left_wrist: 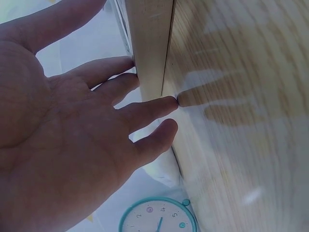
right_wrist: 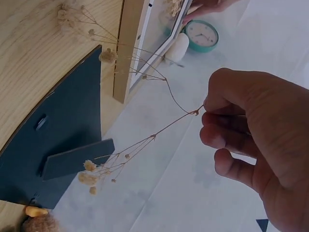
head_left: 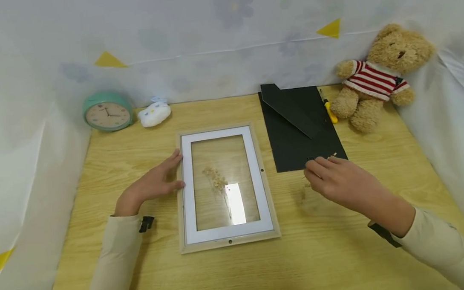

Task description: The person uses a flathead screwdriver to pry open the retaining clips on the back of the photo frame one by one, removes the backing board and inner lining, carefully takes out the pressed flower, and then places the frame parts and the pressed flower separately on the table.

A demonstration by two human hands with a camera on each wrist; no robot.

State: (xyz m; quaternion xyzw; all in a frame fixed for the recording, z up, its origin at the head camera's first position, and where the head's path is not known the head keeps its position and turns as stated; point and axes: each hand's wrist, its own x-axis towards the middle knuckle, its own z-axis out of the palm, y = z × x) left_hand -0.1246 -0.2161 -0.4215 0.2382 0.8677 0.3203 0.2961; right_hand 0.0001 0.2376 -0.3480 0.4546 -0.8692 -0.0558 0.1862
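A light wooden picture frame [head_left: 205, 247] with a white mat [head_left: 189, 206] lies in front of me in the head view. Behind its mat opening, a dried flower sprig [head_left: 216, 179] lies beside a bright glare. My left hand [head_left: 152, 182] touches the frame's left side with fingers spread and fairly straight. To the right of the frame, my right hand [head_left: 337, 179] pinches the stem of another branching dried flower sprig [right_wrist: 88, 179] between thumb and fingertips. Its small beige blossoms hang away from the hand in the right wrist view.
A black backing board [head_left: 293, 155] with a stand leg [head_left: 284, 109] lies behind my right hand. Beside it are a yellow-handled screwdriver [head_left: 332, 113] and a seated teddy bear [head_left: 379, 78]. A teal clock [head_left: 107, 115] and a white plush [head_left: 154, 114] stand at the back left.
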